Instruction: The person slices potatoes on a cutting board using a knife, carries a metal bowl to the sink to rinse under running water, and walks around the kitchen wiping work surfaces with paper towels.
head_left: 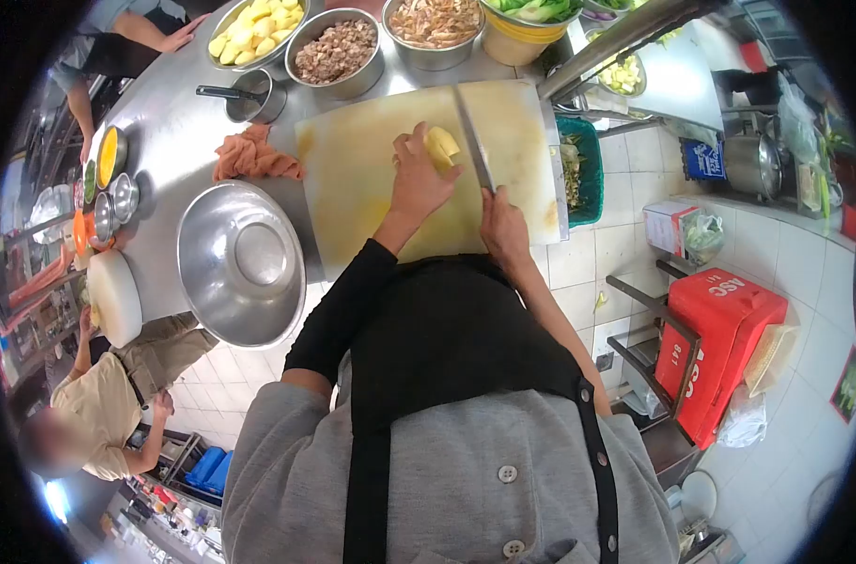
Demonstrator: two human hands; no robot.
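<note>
My left hand (pixel 422 183) is closed around a peeled yellow potato (pixel 441 148) over the white cutting board (pixel 353 179). The potato's cut-looking end faces right, toward the blade. In my right hand (pixel 506 228) is the handle of a kitchen knife (pixel 473 136). Its long blade points away from me, a little right of the potato and apart from it. Yellowish stains mark the board. A large steel bowl (pixel 198 254) sits left of the board, with a crumpled orange cloth (pixel 256 153) behind it.
Along the back stand bowls of peeled potatoes (pixel 259 28), minced meat (pixel 336 52) and shredded food (pixel 435 21), plus a black-handled pot (pixel 257 97). A green bin (pixel 590 174) stands right of the board. A red box (pixel 719 348) is at right. Other people stand at left.
</note>
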